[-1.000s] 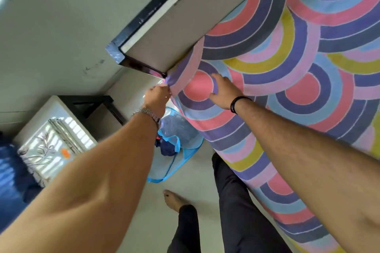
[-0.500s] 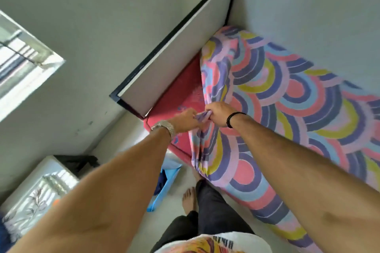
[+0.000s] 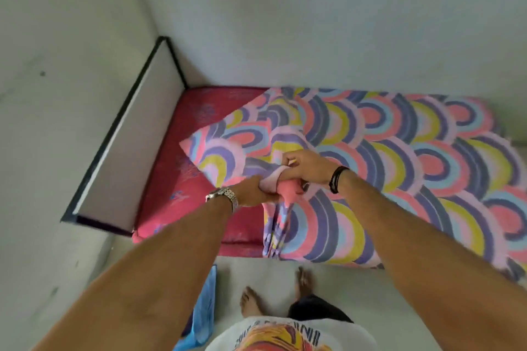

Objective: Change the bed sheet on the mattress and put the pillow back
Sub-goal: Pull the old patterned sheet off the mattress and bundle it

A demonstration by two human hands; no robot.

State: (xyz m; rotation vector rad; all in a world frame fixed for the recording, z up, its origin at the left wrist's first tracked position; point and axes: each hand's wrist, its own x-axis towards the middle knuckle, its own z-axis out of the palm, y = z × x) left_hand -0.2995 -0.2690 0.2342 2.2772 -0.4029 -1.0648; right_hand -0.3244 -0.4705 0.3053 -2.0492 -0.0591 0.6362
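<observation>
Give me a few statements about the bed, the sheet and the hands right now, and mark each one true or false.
1. Both hands grip the patterned sheet. True: the left hand and the right hand hold bunched fabric.
2. The sheet covers the whole mattress. False: the pink mattress is bare at the headboard end.
3. The person is barefoot. True.
4. A pillow lies on the bare mattress. False: none shows there.
5. The left wrist wears a metal watch. True.
</observation>
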